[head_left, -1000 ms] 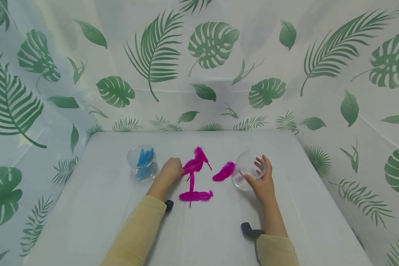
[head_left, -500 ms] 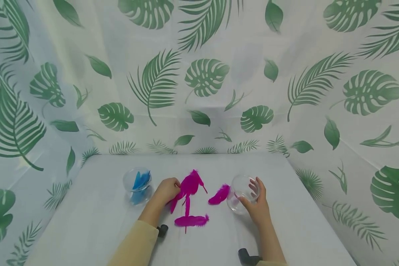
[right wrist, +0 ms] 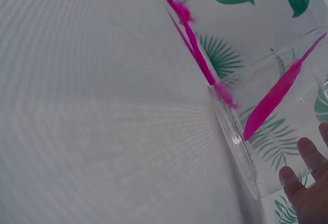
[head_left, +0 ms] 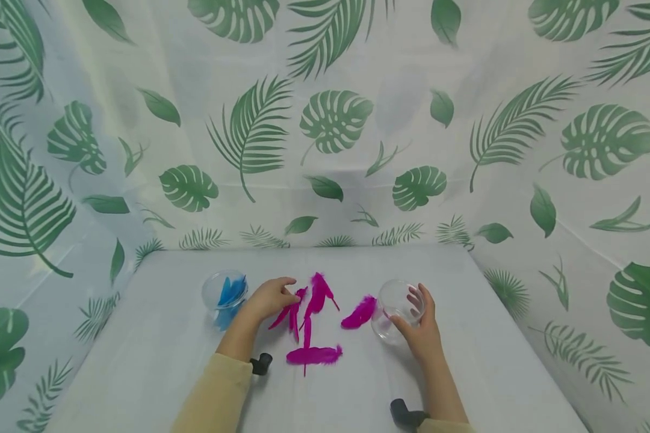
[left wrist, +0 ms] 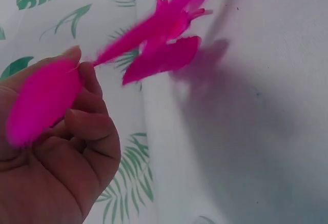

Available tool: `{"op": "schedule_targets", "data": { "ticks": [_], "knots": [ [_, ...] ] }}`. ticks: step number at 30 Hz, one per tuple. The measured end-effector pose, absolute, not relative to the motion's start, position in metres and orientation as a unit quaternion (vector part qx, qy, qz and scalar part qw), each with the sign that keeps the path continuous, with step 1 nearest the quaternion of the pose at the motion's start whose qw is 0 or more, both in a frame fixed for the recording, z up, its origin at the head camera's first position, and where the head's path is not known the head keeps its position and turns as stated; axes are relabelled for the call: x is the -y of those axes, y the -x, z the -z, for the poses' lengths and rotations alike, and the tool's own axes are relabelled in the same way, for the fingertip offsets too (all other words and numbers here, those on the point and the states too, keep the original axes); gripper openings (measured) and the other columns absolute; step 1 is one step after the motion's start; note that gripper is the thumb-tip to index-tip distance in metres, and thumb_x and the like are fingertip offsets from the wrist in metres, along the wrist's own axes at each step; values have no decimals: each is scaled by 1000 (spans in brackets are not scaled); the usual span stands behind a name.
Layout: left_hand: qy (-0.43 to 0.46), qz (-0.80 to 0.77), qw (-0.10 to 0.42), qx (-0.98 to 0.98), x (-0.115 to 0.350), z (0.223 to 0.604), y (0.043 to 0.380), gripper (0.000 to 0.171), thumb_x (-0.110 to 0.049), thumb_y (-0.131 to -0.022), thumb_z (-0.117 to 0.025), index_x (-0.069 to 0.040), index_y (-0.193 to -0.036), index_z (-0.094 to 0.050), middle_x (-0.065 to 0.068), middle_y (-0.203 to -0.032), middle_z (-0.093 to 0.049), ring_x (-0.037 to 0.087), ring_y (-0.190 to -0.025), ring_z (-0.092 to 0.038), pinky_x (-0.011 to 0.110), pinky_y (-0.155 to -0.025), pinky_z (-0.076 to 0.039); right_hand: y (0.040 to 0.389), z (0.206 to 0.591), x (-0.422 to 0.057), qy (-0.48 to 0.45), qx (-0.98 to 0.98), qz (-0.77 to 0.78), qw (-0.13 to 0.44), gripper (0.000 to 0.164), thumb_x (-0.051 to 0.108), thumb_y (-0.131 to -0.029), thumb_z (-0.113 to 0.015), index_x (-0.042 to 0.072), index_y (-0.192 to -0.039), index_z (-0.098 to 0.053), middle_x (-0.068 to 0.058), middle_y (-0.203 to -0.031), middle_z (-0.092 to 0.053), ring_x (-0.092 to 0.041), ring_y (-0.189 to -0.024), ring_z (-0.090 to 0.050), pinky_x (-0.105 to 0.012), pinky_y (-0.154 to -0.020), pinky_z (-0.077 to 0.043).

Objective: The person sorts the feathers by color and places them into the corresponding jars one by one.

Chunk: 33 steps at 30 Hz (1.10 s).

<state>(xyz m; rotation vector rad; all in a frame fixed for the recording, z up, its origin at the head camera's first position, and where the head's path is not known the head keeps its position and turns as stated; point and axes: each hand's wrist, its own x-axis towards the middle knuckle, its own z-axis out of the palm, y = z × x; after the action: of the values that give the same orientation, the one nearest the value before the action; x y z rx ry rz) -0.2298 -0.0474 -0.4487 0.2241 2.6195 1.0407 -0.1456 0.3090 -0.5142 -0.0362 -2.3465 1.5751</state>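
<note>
In the head view my left hand [head_left: 271, 299] is raised slightly over the table, and several magenta feathers [head_left: 292, 319] hang from its thumb and finger. The left wrist view shows that fingertip pinch on a feather [left wrist: 46, 103] close up, the other fingers curled. Beside it on the table lie more magenta feathers: an upper one [head_left: 318, 294], a thin upright one [head_left: 307, 332] and a crosswise one [head_left: 314, 355]. My right hand [head_left: 425, 331] grips a clear plastic cup [head_left: 395, 294]. Another magenta feather [head_left: 359, 313] reaches the cup's left side; whether its quill is inside, I cannot tell.
Left of my left hand stands a second clear cup [head_left: 210, 294] with blue feathers [head_left: 230, 293]. A white cloth covers the table [head_left: 157, 337]. Leaf-printed curtains [head_left: 346, 198] rise along its back and sides.
My left hand has lifted magenta feathers off the middle of the arrangement and drawn them slightly left. The head view has tilted upward. My right hand still holds the cup in place.
</note>
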Motion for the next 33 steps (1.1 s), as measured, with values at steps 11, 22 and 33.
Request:
{"op": "schedule_targets", "data": {
  "ticks": [11,22,33],
  "knots": [
    [-49,-472,98,-875,38,433,234,22,-33,-93,-67,-17,-108,-70,3,-99,-69,21,-92,-65,35,-82,-58,143,511,-312,32,826,-544,142,100,26,-82,-81,35,-156,-14,-2,-157,-37,-34,-144,-36,-67,-116,-22],
    [16,-765,81,-639,-7,415,254,30,-31,-90,-72,-9,-110,-68,4,-98,-66,19,-92,-65,25,-86,-58,142,508,-313,27,825,-546,146,100,27,-82,-81,40,-155,-14,-2,-157,-37,-36,-143,-37,-67,-115,-24],
    [-9,-764,56,-642,-77,411,250,28,-34,-87,-76,-10,-99,-69,2,-92,-70,14,-82,-67,28,-83,-59,143,506,-308,33,820,-556,133,100,30,-81,-81,41,-155,-14,-2,-157,-36,-34,-144,-36,-65,-117,-24]
  ]
}}
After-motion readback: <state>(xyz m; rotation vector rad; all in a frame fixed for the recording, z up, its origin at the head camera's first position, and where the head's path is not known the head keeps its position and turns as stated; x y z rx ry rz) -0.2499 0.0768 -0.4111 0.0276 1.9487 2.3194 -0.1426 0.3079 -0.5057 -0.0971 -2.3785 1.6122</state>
